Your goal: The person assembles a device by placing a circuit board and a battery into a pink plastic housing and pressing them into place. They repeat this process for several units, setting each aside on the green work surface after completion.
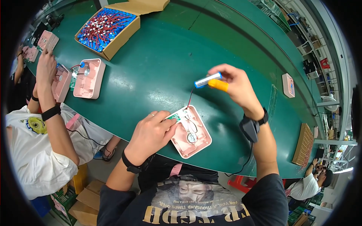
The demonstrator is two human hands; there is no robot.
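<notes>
A pink plastic housing (202, 141) lies open side up on the table in front of me. A round metal part (192, 138) and thin wires sit inside it. My left hand (151, 130) is closed at its upper left edge, with thumb and fingers on a small green circuit board (176, 117). Above and to the right, my right hand (237, 86) grips a blue-and-white cylindrical battery (207, 80) in the air. An orange cover (218, 85) is on one of its digits. Red and black wires (190, 98) run from the battery down to the board.
A cardboard box (122, 38) of blue batteries stands at the back left. Another pink housing (98, 79) lies left, near a co-worker's hand (46, 67). At right are a small pink case (288, 86) and a brown divided tray (304, 145). A cable (247, 162) hangs from my right wrist device.
</notes>
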